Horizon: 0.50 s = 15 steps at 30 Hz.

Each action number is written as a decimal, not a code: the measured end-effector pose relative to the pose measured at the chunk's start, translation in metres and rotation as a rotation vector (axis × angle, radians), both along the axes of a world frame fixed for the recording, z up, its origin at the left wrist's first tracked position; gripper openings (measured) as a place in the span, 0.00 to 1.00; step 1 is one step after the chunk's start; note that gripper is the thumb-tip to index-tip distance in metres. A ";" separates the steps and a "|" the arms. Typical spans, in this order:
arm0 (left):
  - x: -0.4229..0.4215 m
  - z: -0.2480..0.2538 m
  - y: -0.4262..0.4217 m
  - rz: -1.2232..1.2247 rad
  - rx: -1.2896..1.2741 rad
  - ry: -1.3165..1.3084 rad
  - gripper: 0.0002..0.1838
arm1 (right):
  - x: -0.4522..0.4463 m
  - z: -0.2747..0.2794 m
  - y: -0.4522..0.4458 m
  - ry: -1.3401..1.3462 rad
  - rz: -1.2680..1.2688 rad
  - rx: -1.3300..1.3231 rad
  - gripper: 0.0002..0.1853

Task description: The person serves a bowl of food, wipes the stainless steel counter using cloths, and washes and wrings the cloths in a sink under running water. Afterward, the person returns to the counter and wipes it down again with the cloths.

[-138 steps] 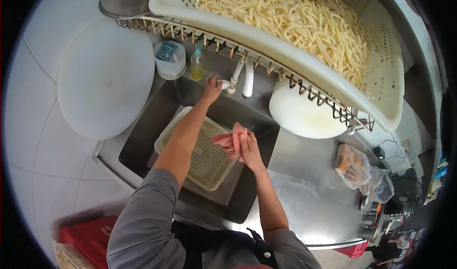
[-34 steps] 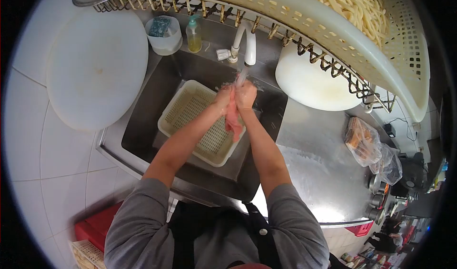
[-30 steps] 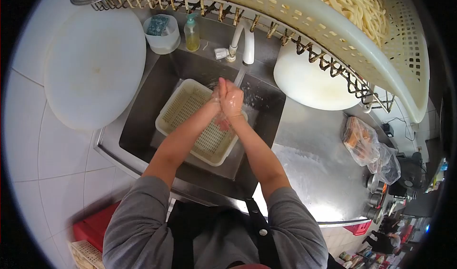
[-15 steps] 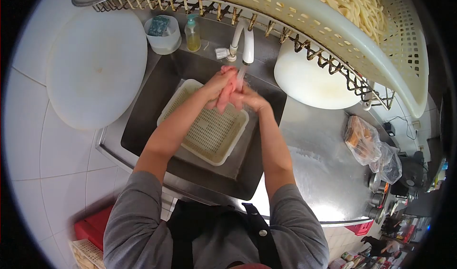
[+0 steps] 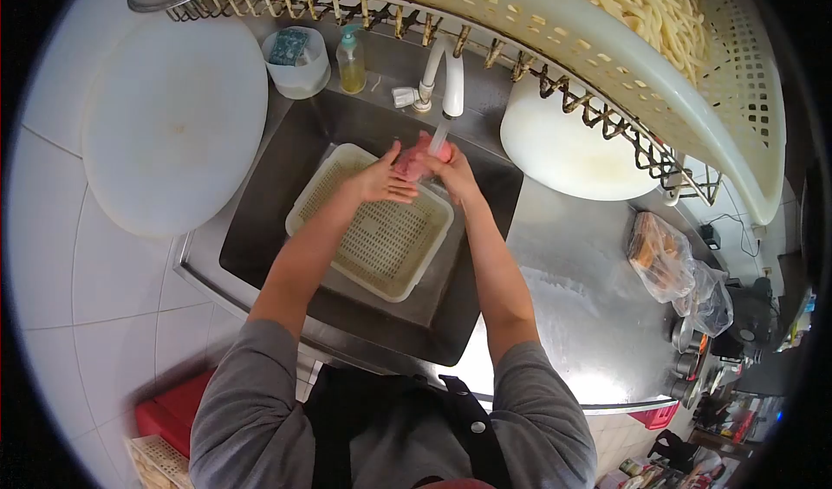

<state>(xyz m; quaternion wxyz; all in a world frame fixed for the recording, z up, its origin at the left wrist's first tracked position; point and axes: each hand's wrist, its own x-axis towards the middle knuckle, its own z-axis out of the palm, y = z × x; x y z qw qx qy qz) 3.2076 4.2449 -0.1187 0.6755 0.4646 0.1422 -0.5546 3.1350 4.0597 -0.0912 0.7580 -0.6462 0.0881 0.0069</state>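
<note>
A cream perforated plastic basket (image 5: 745,99) holds pale noodles (image 5: 646,12); a rectangular steel sink (image 5: 260,229), a cream slotted tray (image 5: 381,251); a round white tub (image 5: 299,80), a blue-green sponge (image 5: 289,47). The right hand (image 5: 455,174) pinches limp pink cloth (image 5: 414,158) under running water (image 5: 439,134); the left hand (image 5: 381,180) spreads beside it.

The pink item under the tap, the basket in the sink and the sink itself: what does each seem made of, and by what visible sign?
Pink item: probably soft fabric, since it crumples loosely; the fibre can't be told. Basket: likely moulded cream plastic, fairly matt, with regular perforations and rounded corners. Sink: apparently stainless steel, grey with a dull sheen.
</note>
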 end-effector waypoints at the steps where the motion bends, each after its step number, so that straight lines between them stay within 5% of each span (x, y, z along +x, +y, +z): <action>1: -0.002 -0.003 -0.005 0.052 -0.142 0.250 0.44 | 0.000 -0.003 0.003 0.005 0.004 -0.003 0.25; 5: 0.007 -0.045 -0.036 0.257 -0.468 0.024 0.31 | -0.018 0.014 0.025 -0.247 0.104 -0.328 0.20; 7: 0.034 -0.109 -0.050 0.614 -0.922 0.550 0.27 | -0.019 0.006 0.023 -0.302 -0.038 -0.639 0.20; 8: 0.026 -0.090 -0.051 0.613 -0.920 0.551 0.27 | -0.013 -0.002 0.017 -0.301 -0.039 -0.638 0.20; 10: -0.001 -0.022 -0.055 0.297 -0.337 -0.350 0.31 | 0.003 -0.019 0.000 -0.471 -0.259 -0.655 0.19; 11: -0.002 -0.015 -0.057 0.295 -0.335 -0.349 0.31 | 0.001 -0.010 0.007 -0.469 -0.261 -0.653 0.19; 13: -0.002 -0.002 -0.060 0.263 -0.371 -0.278 0.34 | -0.001 0.006 0.019 -0.177 -0.290 0.208 0.19; 15: -0.004 0.009 -0.055 0.210 -0.397 -0.234 0.38 | 0.004 -0.001 0.010 -0.113 -0.201 0.256 0.19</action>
